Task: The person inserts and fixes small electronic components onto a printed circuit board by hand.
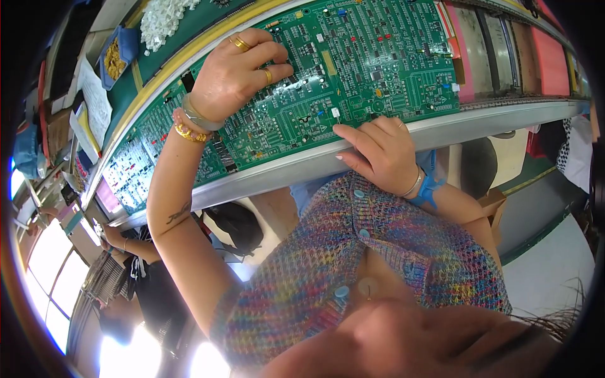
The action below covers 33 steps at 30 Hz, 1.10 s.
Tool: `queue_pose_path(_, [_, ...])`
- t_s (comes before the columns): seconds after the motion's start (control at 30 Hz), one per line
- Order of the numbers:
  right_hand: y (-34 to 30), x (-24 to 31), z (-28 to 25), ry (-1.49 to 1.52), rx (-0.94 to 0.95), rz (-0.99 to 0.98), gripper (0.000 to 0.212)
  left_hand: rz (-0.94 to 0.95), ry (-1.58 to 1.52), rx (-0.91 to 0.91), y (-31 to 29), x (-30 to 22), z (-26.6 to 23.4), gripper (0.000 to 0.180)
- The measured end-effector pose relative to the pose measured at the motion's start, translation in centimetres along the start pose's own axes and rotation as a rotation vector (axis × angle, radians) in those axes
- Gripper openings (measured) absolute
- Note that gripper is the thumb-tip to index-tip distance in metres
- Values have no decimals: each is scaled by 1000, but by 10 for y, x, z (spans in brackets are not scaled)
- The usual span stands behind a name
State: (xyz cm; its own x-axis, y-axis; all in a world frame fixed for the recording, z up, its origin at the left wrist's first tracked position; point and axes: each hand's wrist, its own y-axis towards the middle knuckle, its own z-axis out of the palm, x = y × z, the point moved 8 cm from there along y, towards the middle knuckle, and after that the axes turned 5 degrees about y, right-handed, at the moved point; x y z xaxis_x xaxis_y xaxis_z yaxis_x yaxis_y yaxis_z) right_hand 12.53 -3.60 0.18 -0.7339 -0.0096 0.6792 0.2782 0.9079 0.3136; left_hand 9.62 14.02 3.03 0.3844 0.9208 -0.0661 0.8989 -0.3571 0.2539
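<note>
A long green circuit board (296, 120), dense with small components, lies along the metal rail in front of me. Over its upper left part, my left hand (236, 75) is bent downward with curled fingers. Its fingertips are close to the board among the components, and whatever they may pinch is hidden. My right hand (381, 151) rests at the board's near edge, index finger stretched out and thumb apart, with nothing visible in it. Just above that index fingertip stands a small white connector (335, 112).
Further left on the rail lies another populated board (129, 173). Beyond the rail are a blue bin (120, 57) of yellowish parts and a pile of white connectors (164, 25). The metal rail (435, 135) runs along my side. At lower left, another person's hand (113, 238) is near the line.
</note>
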Motion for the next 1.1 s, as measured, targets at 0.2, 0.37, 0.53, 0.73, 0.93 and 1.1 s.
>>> queue_pose_path(0.2, [0,0,0,14,16,3,46,20,-35,28,1,-3,8,26])
queue_pose_path(0.37, [-1,-1,-2,8,9,9,44,26,-38,27,4,-2,7,27])
queue_pose_path(0.53, [-1,-2,-3,9,1,13,44,39,-52,30,4,-4,10,28])
queue_pose_path(0.73, [-3,-4,-4,11,-6,19,43,55,-27,41,8,-7,10,28])
queue_pose_path(0.93, [-4,-3,-5,9,-9,21,43,123,29,40,11,-15,8,28])
queue_pose_path(1.1, [-5,-3,-5,8,-8,22,42,164,42,44,12,-20,8,28])
